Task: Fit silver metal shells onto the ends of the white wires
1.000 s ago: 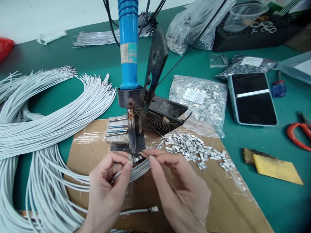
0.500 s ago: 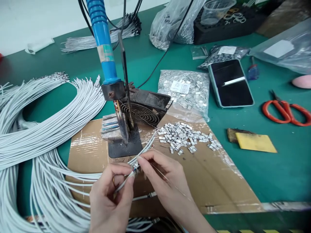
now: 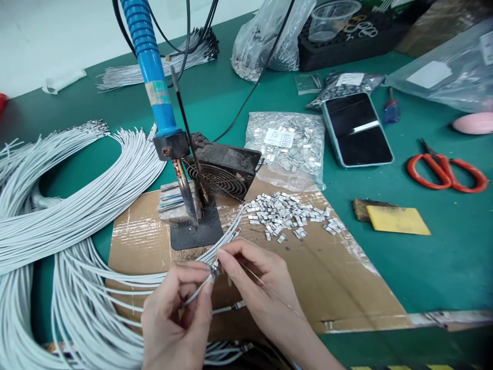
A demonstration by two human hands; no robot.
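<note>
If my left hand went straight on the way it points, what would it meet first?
Likely your right hand, its fingertips just beyond the cable in your left hand; depth is unclear.

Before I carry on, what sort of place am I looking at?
Probably a cable-soldering workbench: a blue-handled soldering iron is mounted tip-down, pale cable bundles lie at the left, and small metal connectors are heaped on a cardboard sheet.

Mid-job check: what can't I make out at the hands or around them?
All in the head view:
Held cable: tip detail too small, partly covered by the left hand.
Thin wire: stretch inside the right hand, hidden by it.
Blue handle: upper end cut off by top edge.
Bag label: print too small.
</note>
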